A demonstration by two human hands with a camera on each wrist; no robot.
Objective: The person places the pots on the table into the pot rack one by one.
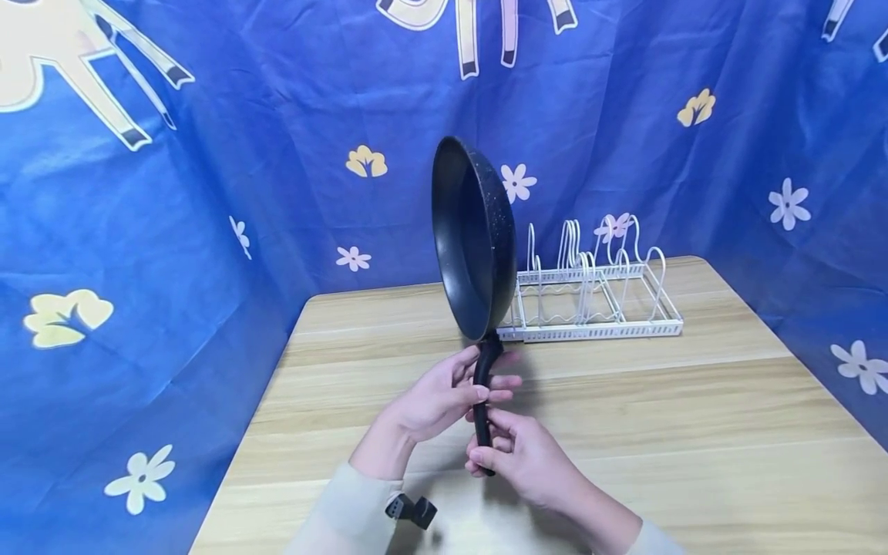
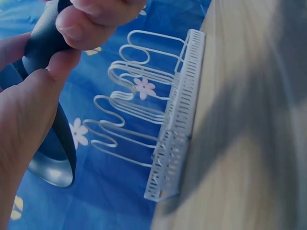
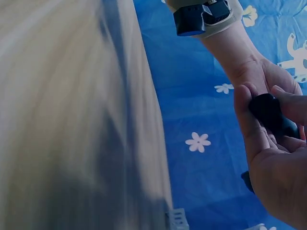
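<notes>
A black frying pan (image 1: 479, 239) is held up on its edge above the table, its hollow side facing left and its handle (image 1: 483, 432) pointing down. The left hand (image 1: 444, 393) grips the upper part of the handle, thumb in front and fingers behind it. Lower down, near the handle's end, the right hand (image 1: 520, 459) pinches it between thumb and fingers. In the right wrist view the handle's rounded tip (image 3: 266, 111) shows between the right hand's thumb and fingers. Part of the pan (image 2: 55, 163) appears below the left hand in the left wrist view.
A white wire rack (image 1: 590, 301) with upright loops stands at the back right of the wooden table (image 1: 659, 416), partly behind the pan. Blue patterned cloth (image 1: 312, 154) hangs around the back and sides. A small black camera (image 1: 411, 510) is strapped to the left wrist.
</notes>
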